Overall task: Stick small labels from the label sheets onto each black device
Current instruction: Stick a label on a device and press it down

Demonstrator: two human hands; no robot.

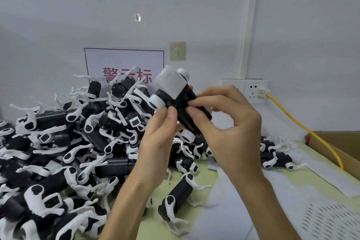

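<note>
Up near the middle of the view, two bare forearms rise from six o'clock and meet at a black device (pixel 184 94). It is held in the air above the counter (pixel 155 226) and tilted, its white-wrapped end pointing toward eleven o'clock. The left grip (pixel 161 128) clasps it from below, wrist bent back, thumb laid upward against the dark body beside a white cap. The right grip (pixel 229 122) comes in from three o'clock with the wrist arched and fingers curled, thumb and forefinger tips pinched onto the device's black side. Whether a label lies under those tips cannot be told. From seven to ten o'clock a deep pile of devices (pixel 78 142) covers the counter, with more lying just beneath the grips. White label sheets (pixel 253 200) lie at four to five o'clock. A yellow cable (pixel 303 128) runs from a wall socket (pixel 253 89) at two o'clock down beside a cardboard box (pixel 341 142).
</note>
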